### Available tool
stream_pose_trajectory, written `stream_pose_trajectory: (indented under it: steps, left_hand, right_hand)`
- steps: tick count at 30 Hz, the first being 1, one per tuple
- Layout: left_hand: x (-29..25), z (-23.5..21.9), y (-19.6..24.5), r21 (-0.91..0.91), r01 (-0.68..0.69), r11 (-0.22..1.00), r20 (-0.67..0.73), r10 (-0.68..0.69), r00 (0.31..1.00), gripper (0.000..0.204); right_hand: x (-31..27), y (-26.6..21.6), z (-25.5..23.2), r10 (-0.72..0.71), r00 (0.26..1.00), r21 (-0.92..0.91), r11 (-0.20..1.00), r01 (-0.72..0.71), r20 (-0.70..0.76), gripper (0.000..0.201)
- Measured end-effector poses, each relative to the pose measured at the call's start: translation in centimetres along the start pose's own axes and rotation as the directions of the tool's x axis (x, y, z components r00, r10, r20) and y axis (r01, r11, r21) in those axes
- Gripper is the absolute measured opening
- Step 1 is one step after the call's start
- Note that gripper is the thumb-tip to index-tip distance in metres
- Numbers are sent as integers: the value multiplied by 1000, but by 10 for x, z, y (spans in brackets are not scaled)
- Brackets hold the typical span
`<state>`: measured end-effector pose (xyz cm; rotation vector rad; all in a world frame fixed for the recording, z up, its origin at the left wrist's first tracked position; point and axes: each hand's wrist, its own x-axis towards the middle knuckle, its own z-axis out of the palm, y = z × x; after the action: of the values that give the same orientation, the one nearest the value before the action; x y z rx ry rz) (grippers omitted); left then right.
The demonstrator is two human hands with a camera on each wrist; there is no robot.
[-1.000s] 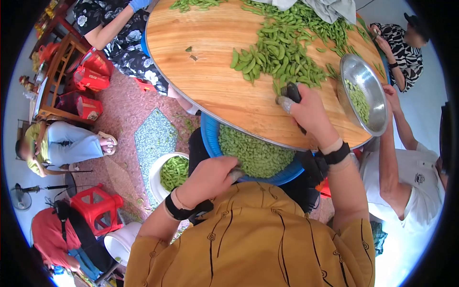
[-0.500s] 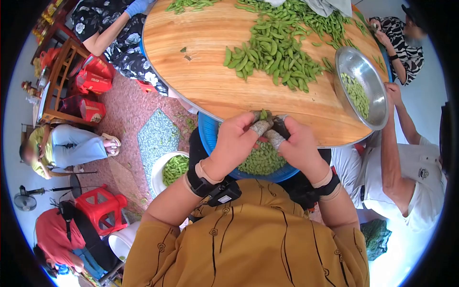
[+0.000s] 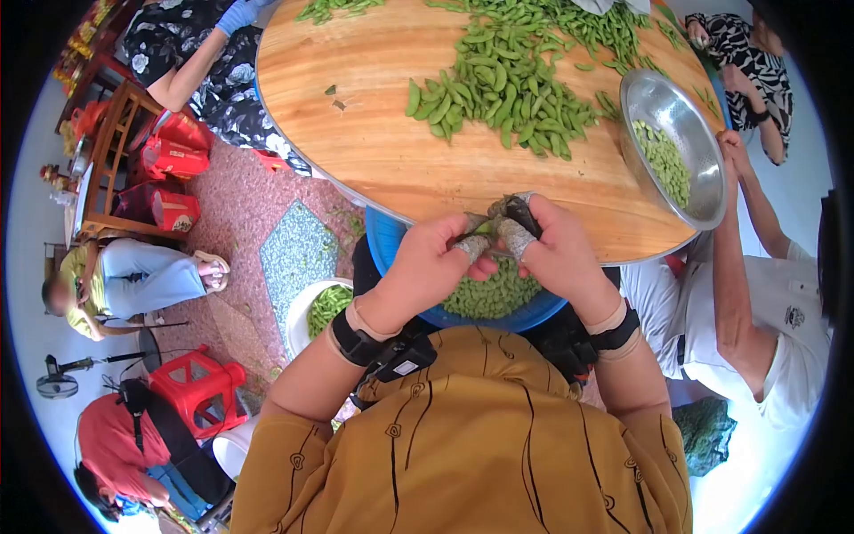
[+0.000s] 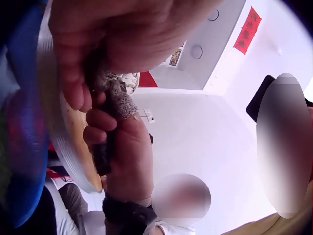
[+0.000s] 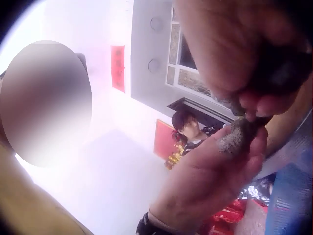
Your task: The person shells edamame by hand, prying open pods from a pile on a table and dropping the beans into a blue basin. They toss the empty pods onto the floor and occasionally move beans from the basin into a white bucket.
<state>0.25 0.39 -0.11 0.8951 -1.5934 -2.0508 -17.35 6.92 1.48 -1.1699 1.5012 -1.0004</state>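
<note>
Over a blue basket (image 3: pixel 382 249) of shelled green beans (image 3: pixel 489 295), my two hands meet at the table's near edge. My left hand (image 3: pixel 425 265) pinches a green bean pod (image 3: pixel 483 229) between its thumb and fingers. A black-handled tool (image 3: pixel 518 212) is gripped in my right hand (image 3: pixel 566 247), and its dark handle shows below that hand in the left wrist view. Its working end is hidden among the fingers. Speckled grey wraps cover both thumbs. Ahead on the wooden table (image 3: pixel 356 147) lies a heap of bean pods (image 3: pixel 498 84).
A steel bowl (image 3: pixel 642 100) with shelled beans stands tilted on the table's right, a person's hand (image 3: pixel 731 149) at its rim. A white bucket (image 3: pixel 298 313) of pods stands on the floor at left, beyond it a red stool (image 3: pixel 200 383). Other people sit around.
My right hand has come back from the pod heap to meet the left hand, which rose from the basket. Since half a second ago, both have stayed together, fingers shifting around the pod.
</note>
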Motion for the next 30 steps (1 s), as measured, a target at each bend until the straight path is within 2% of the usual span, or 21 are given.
stream_pose_trajectory:
  steps: [1, 2, 4, 5, 7, 8, 10, 12, 15, 17, 19, 22, 23, 25, 26, 27, 28, 29, 30]
  left_hand:
    - [-1, -1, 1, -92, 70, 993, 9, -70, 998, 21]
    - [-1, -1, 2, -93, 74, 993, 9, -73, 997, 21]
    - [-2, -3, 7, -185, 217, 959, 16, -217, 976, 18]
    - [-3, -3, 6, -185, 218, 958, 18, -218, 976, 18]
    - [-4, -3, 4, -11, 131, 991, 2, -131, 991, 15]
    - [-4, -3, 3, -12, 132, 991, 2, -132, 991, 15]
    - [-3, -1, 1, -15, 52, 999, -112, -54, 992, 14]
    - [-1, -4, -2, -33, 37, 999, -105, -40, 994, 14]
    - [-1, -3, -3, -39, 17, 999, -103, -21, 994, 14]
    - [-1, -2, -3, -25, 13, 1000, -107, -16, 994, 14]
    - [-2, 1, -3, 27, -77, 997, -137, 80, 987, 15]
    - [-1, 0, -5, 100, -82, 992, -178, 99, 979, 16]
    - [0, 0, -9, 101, -82, 992, -178, 99, 979, 16]
    - [1, 0, -18, 357, -207, 911, -201, 292, 935, 17]
    - [1, -2, -18, 357, -207, 911, -201, 291, 935, 17]
    - [0, -4, -15, 597, -275, 754, -139, 434, 890, 16]
    - [-1, -6, -12, 786, -314, 533, -39, 549, 835, 15]
    - [-2, -5, -11, 786, -314, 533, -39, 548, 835, 15]
    - [-2, -5, -10, 771, -373, 516, 1, 585, 811, 12]
  right_hand:
    - [0, -1, 0, 3, 1000, 1, 1000, -3, 2, 23]
    - [0, -4, 1, 13, 1000, 50, 999, -13, 4, 22]
    - [-1, -3, 1, 24, 1000, 100, 995, -25, 5, 21]
    - [0, -1, 1, 25, 1000, 94, 995, -25, 2, 23]
    - [-1, -1, 1, 26, 1000, 88, 996, -26, -1, 25]
    - [-2, -2, 2, 44, 999, 135, 990, -42, -14, 28]
    - [-5, -2, 2, 63, 998, 183, 981, -57, -26, 31]
    - [-10, 2, -1, 11, 999, 124, 992, -16, 43, 39]
    - [-13, 4, 0, -3, 997, 68, 998, -2, 73, 44]
    - [-14, 2, -1, 13, 996, 73, 997, -20, 87, 46]
    - [-15, -1, -2, 29, 994, 80, 996, -37, 102, 47]
    - [-14, -2, 0, 31, 993, 115, 992, -44, 117, 49]
    - [-13, 0, 2, -19, 995, 111, 994, 8, 102, 50]
    - [-12, 1, 3, -68, 994, 105, 993, 58, 86, 51]
    - [-12, 1, 2, -54, 994, 125, 991, 42, 99, 47]
    - [-11, 0, 2, -41, 993, 145, 989, 25, 113, 44]
    - [-11, -1, 0, -41, 993, 145, 989, 24, 112, 44]
    - [-11, -3, -2, 53, 987, 190, 978, -82, 150, 39]
    - [-11, -4, -4, 143, 971, 230, 955, -187, 192, 34]
